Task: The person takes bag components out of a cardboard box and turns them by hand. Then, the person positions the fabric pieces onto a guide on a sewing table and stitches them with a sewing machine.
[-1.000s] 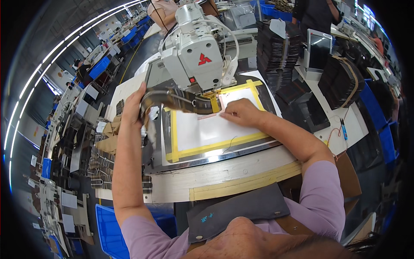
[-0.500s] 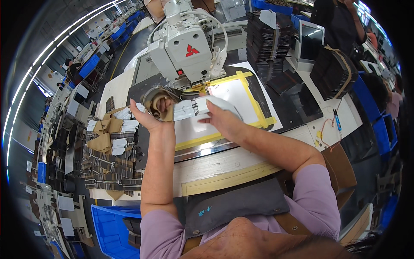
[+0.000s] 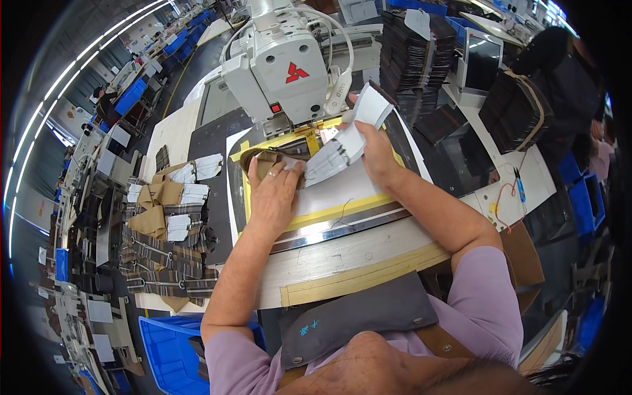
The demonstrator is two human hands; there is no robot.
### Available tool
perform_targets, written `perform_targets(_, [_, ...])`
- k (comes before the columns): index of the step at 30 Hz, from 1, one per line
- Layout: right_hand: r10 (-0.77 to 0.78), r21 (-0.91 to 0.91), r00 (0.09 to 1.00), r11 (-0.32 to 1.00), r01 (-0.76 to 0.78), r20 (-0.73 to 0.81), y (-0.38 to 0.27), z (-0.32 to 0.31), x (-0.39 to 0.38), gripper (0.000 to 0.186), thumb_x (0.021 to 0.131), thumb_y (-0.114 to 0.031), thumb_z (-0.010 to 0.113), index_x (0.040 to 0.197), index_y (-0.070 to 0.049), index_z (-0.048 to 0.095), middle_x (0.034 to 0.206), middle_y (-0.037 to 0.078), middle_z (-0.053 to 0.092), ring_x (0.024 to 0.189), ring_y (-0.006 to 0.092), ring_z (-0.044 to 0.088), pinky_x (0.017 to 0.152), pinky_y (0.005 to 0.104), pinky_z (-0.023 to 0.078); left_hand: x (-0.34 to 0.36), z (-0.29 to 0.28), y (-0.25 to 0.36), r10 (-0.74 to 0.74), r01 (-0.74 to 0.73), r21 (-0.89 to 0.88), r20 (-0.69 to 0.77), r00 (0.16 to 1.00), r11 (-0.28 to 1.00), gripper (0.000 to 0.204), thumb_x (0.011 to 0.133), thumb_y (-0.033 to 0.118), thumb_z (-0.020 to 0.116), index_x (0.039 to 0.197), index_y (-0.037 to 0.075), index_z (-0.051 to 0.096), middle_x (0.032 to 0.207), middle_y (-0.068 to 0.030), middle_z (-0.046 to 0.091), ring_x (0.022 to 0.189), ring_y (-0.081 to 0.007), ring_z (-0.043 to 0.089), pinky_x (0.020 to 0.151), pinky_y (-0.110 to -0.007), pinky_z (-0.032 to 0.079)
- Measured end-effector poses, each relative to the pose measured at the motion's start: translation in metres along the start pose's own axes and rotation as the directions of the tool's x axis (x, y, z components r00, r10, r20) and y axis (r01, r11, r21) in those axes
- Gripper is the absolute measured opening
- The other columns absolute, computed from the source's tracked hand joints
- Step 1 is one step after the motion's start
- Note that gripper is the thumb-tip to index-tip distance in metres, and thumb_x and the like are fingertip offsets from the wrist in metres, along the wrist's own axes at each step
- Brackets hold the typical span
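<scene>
A long fabric piece [image 3: 327,163] with a white backing spans my two hands in front of the white industrial sewing machine [image 3: 283,72]. At its left end, tan and dark cloth [image 3: 261,163] curls up under my left hand [image 3: 275,194], whose fingers are bent over it. My right hand [image 3: 376,148] grips the other end, thumb and fingers around the white-backed strip, which rises up and to the right. Beneath lies a light work plate [image 3: 342,197] edged with yellow tape. Part of the cloth under my left fingers is hidden.
To the left, striped and tan cloth pieces [image 3: 168,253] lie in a pile. Dark fabric bundles [image 3: 418,59] and a small screen [image 3: 482,62] stand at the back right. Blue snips [image 3: 519,185] lie on the right; a blue crate [image 3: 168,349] sits below left.
My right hand has moved up and right, lifting its end of the fabric piece. My left hand has turned over onto the tan end. More of the yellow-taped plate's left side shows.
</scene>
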State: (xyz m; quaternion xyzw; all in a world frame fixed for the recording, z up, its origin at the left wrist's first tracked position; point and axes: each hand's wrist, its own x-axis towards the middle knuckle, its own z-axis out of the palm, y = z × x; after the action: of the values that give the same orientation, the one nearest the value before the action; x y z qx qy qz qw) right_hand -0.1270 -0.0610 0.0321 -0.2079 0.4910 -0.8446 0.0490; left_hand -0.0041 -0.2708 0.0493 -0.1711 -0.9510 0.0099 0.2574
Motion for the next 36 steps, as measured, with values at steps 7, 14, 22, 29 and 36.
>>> perform_targets(7, [0.476, -0.984, 0.864, 0.018, 0.178, 0.165, -0.052, -0.018, 0.014, 0.071, 0.085, -0.035, 0.070, 0.148, -0.014, 0.046, 0.113, 0.021, 0.054, 0.104, 0.0339, 0.057, 0.089, 0.0409, 0.046, 0.033, 0.032, 0.017, 0.407, -0.404, -0.162, -0.015, 0.913, 0.900, 0.008, 0.079, 0.015, 0.068, 0.086, 0.013, 0.067, 0.071, 0.0017, 0.060, 0.071, -0.0170, 0.063, 0.078, -0.033, 0.047])
perform_targets(14, [0.274, -0.819, 0.792, -0.028, 0.573, 0.545, -0.021, -0.025, 0.049, 0.043, 0.078, -0.027, 0.078, 0.121, -0.025, 0.071, 0.121, 0.014, 0.056, 0.109, 0.0327, 0.054, 0.096, 0.0420, 0.047, 0.048, 0.044, 0.003, 0.261, -0.279, -0.283, -0.100, 0.960, 0.918, 0.015, 0.078, 0.023, 0.077, 0.081, 0.011, 0.069, 0.070, 0.0016, 0.063, 0.065, -0.0176, 0.063, 0.068, -0.033, 0.044])
perform_targets(22, [0.220, -0.705, 0.677, 0.347, 0.619, 0.702, -0.007, -0.041, 0.071, 0.033, 0.070, -0.012, 0.081, 0.102, -0.021, 0.079, 0.114, 0.009, 0.066, 0.117, 0.0308, 0.052, 0.098, 0.0374, 0.047, 0.047, 0.036, -0.008, -0.035, 0.091, -0.274, 0.206, 0.978, 0.957, 0.061, 0.078, 0.045, 0.078, 0.107, -0.006, 0.065, 0.117, -0.0227, 0.064, 0.094, -0.0338, 0.068, 0.088, -0.040, 0.053])
perform_targets(29, [0.314, -0.753, 0.684, 0.297, 0.588, 0.658, -0.008, -0.031, 0.074, 0.033, 0.071, -0.010, 0.081, 0.102, -0.019, 0.079, 0.113, 0.011, 0.066, 0.110, 0.0305, 0.055, 0.094, 0.0372, 0.049, 0.054, 0.035, -0.018, -0.087, 0.183, -0.202, 0.410, 0.908, 0.962, 0.074, 0.080, 0.048, 0.075, 0.128, -0.005, 0.055, 0.125, -0.0213, 0.062, 0.104, -0.0366, 0.067, 0.088, -0.041, 0.055])
perform_targets(36, [0.316, -0.744, 0.673, 0.294, 0.600, 0.668, -0.001, -0.033, 0.078, 0.033, 0.070, -0.009, 0.079, 0.102, -0.020, 0.079, 0.102, 0.012, 0.065, 0.101, 0.0300, 0.057, 0.089, 0.0373, 0.050, 0.051, 0.040, -0.016, -0.059, 0.138, -0.250, 0.298, 0.953, 0.958, 0.075, 0.081, 0.049, 0.073, 0.136, 0.002, 0.051, 0.126, -0.0212, 0.059, 0.106, -0.0359, 0.066, 0.088, -0.042, 0.055])
